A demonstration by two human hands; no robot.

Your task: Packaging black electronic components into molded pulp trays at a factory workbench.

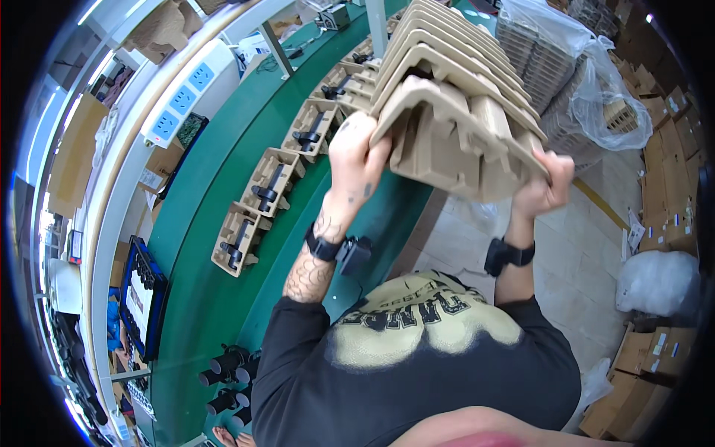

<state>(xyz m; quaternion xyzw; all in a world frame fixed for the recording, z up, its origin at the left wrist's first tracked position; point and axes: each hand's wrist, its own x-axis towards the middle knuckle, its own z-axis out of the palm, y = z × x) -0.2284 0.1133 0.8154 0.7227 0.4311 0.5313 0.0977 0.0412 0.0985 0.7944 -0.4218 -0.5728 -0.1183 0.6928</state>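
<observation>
I hold a thick stack of beige moulded pulp trays (447, 97) up in front of me with both hands. My left hand (356, 153) grips the stack's left end, fingers wrapped over the nearest tray. My right hand (547, 186) clamps its lower right corner. The stack tilts and fans away from me above the edge of the green conveyor belt (216, 298). On the belt lies a row of single pulp trays (269, 181), each with a black handle-shaped part in it.
Several black cylindrical parts (227, 365) stand at the belt's near end. A white power strip (182, 100) runs along the rail at left. Bagged tray stacks (555, 52) and cardboard boxes (663, 357) line the tiled floor at right.
</observation>
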